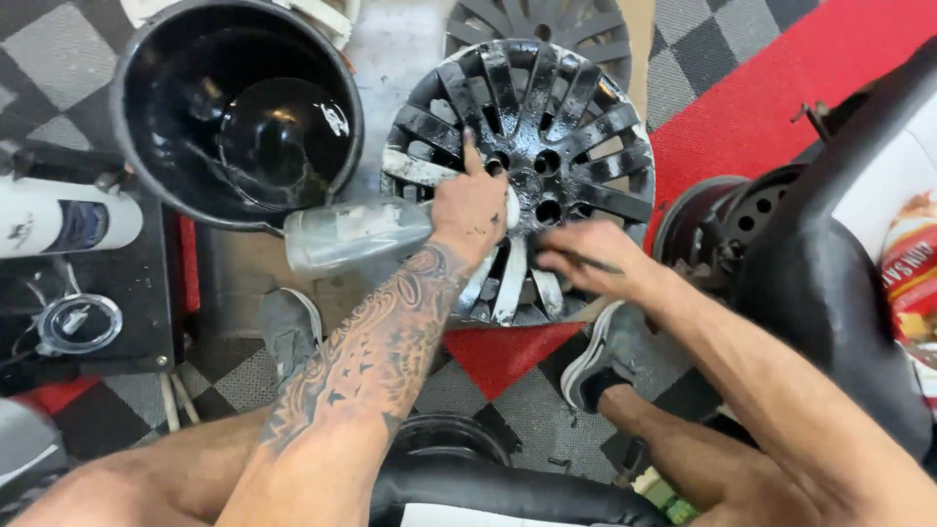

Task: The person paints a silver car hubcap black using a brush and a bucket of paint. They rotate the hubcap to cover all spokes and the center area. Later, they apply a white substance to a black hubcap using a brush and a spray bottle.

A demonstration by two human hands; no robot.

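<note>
Evidently mid-coat: the round multi-spoke plastic wheel cover (pixel 522 166), mostly glossy black w/ a few spokes silver-grey at 6–8 o'clock, lay on the checkered grey-and-red floor tiles (pixel 703 44) between the person's feet. Left hand (pixel 470 207) lay flat on the cover's hub, fingers spread, steadying it, not clenched. Right hand (pixel 586 259), at approx 4 o'clock from the hub, pinched a thin dark brush (pixel 584 260); blurred, so tip unclear. Grey plastic bottle (pixel 356 234) lay at 9 o'clock, just beside the cover. Round black bucket (pixel 234 107) sat at 10 o'clock. Judging by it, next move calls for covering the pale lower spokes.
</note>
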